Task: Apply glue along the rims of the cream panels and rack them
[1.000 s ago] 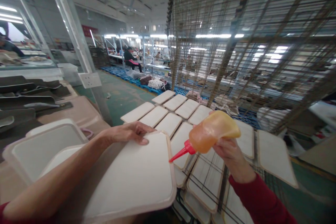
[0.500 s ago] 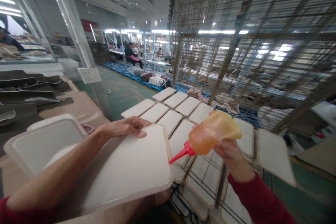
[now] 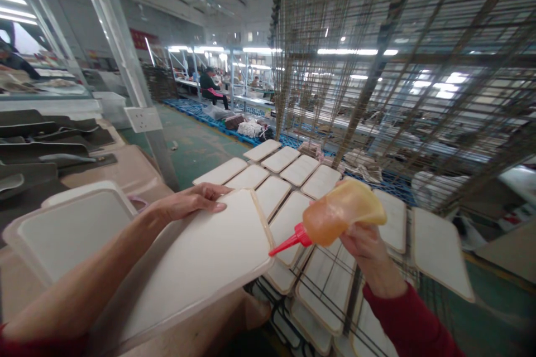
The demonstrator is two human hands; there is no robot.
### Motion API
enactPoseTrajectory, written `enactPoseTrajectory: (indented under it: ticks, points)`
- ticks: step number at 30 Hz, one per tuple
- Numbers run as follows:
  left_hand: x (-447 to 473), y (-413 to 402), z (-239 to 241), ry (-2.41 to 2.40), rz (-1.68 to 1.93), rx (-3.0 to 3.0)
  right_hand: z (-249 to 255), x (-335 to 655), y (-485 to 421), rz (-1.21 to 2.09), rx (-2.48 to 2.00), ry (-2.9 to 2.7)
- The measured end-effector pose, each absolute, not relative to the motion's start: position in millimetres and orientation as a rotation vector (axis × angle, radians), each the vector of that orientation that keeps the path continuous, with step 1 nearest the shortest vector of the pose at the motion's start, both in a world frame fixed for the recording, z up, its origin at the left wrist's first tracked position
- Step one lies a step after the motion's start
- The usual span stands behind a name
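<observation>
Left of your white panel point(image 3: 209, 245), a rimmed panel point(image 3: 71, 228) lies on the brown tabletop point(image 3: 121, 170). Your left hand point(image 3: 192, 202) is clamped on the white panel's far edge, thumb on top. The white panel is in front of you, tilted, its long axis slanting from your lower left up and away to the right. Beyond it, more pale panels point(image 3: 271, 198) lie in rows. At the white panel's right corner sits the tip of the red nozzle point(image 3: 291, 241), pointing down and left; you cannot tell whether it touches the rim. Up and right of that corner, the squeeze bottle point(image 3: 343, 212) lies along the nozzle's slant, base highest, with your right hand point(image 3: 362, 237) closed round it.
</observation>
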State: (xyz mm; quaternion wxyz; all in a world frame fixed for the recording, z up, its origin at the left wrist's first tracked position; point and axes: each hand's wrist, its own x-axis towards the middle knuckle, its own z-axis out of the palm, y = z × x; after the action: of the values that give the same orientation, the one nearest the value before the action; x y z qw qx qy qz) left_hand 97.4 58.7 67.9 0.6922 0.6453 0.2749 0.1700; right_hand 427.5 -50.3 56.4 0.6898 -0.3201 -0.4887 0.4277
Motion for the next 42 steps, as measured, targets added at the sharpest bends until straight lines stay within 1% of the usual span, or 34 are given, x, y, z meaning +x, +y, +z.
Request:
enactPoseTrajectory:
  ticks: [7, 17, 25, 42]
  points:
    - [93, 60, 57, 0.635, 0.519, 1.353, 41, 430, -48, 0.744, -0.687, -0.961]
    - [96, 60, 38, 0.734, 0.741, 1.193, 30, 421, -45, 0.541, -0.693, -0.917]
    - [100, 54, 33, 0.798, 0.848, 1.109, 32, 415, -34, 0.553, -0.65, -0.884]
    - [98, 52, 20, 0.77, 0.963, 0.993, 36, 404, -25, 0.585, -0.64, -0.871]
